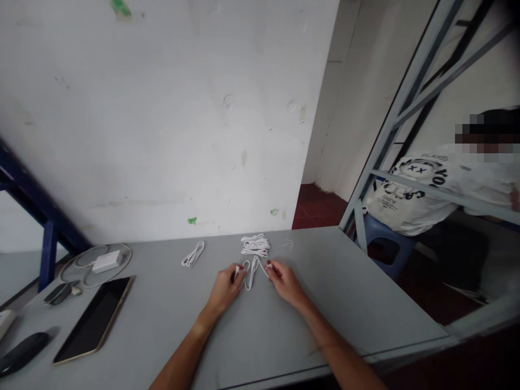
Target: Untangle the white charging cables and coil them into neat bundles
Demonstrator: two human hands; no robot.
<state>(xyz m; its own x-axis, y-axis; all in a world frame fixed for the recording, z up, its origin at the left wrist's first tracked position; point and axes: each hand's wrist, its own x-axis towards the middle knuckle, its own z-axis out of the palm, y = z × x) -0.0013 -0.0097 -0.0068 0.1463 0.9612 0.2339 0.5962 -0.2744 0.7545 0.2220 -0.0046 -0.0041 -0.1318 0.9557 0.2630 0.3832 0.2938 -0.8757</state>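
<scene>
My left hand [222,290] and my right hand [285,281] sit close together near the middle of the grey table [337,292]. Each pinches one small white end of a thin white cable [254,272], whose slack hangs in a loop between them on the tabletop. Just beyond my hands lies a bundled white cable [255,245]. A smaller white cable coil [193,253] rests further left, and a faint thin white wire [288,245] lies to the right of the bundle.
On the table's left are a dark tablet [94,319], a white power adapter [107,261] with looped cord, and a dark oval device [22,353]. A white wall stands behind. A seated person [414,189] in a white shirt is beyond the table's right edge, past a metal frame.
</scene>
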